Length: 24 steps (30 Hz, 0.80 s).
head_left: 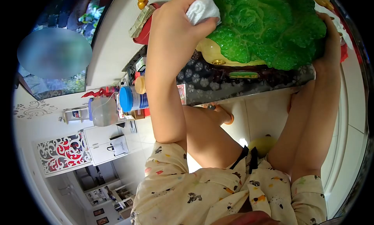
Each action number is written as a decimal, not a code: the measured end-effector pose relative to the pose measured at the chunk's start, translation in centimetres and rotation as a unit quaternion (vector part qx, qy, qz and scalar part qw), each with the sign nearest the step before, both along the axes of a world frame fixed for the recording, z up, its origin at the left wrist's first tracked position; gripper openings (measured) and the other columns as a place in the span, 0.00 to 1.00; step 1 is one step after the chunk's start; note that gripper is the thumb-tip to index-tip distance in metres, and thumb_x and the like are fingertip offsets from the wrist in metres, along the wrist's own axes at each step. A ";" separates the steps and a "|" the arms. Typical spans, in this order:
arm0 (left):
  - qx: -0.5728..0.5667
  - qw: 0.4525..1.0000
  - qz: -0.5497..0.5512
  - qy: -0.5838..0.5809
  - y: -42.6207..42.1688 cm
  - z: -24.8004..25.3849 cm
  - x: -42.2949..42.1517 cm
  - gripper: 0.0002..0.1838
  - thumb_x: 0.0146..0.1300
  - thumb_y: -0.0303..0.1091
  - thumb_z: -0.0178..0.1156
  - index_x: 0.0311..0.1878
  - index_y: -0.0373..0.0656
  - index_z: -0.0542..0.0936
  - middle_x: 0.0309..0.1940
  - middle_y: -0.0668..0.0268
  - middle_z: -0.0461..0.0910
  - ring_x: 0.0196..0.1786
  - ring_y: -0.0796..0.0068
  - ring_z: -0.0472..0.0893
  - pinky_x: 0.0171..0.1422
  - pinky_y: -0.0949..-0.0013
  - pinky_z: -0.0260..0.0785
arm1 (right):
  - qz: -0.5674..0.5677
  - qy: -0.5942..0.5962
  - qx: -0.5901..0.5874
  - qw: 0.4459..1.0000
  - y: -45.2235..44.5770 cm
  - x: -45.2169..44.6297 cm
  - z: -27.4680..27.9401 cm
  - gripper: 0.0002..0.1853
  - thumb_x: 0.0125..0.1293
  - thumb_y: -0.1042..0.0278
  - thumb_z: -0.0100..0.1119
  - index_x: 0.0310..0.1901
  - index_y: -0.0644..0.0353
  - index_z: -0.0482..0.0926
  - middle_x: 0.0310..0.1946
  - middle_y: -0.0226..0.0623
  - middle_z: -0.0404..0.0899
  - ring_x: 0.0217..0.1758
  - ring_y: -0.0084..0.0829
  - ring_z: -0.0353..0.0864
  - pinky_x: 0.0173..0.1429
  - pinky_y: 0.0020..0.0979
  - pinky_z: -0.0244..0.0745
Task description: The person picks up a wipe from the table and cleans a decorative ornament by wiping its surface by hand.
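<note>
Left hand grips a balled white cloth against the left edge of a glossy green cabbage ornament. Right hand is at its right edge, fingers partly hidden. Ornament sits on a dark stand, over a dark floral table cover. Blue-lidded jar beside left forearm.

Glossy green leafy ornament; cream shirt with orange-and-black animal print.
</note>
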<state>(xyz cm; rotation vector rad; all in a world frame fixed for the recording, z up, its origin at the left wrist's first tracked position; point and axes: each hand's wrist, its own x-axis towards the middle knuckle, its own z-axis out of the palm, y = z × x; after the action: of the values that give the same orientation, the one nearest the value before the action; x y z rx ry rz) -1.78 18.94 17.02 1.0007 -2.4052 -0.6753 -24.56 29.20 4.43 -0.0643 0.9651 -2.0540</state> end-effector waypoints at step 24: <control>-0.190 0.976 0.046 -0.093 0.0 0.1 1.2 0.12 0.52 0.27 0.65 0.41 0.37 0.82 0.28 0.68 0.80 0.31 0.82 0.76 0.37 0.75 0.69 | 0.010 -0.017 -0.009 1.000 -0.2 -0.1 0.1 0.15 0.61 0.60 0.61 0.45 0.60 0.81 0.38 0.34 0.83 0.40 0.28 0.82 0.46 0.29 0.79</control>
<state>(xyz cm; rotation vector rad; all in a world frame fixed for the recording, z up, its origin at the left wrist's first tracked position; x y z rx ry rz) -0.60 18.93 17.10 1.0371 -2.4951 -0.0823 -24.67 29.04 4.50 -0.0481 0.9219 -2.0398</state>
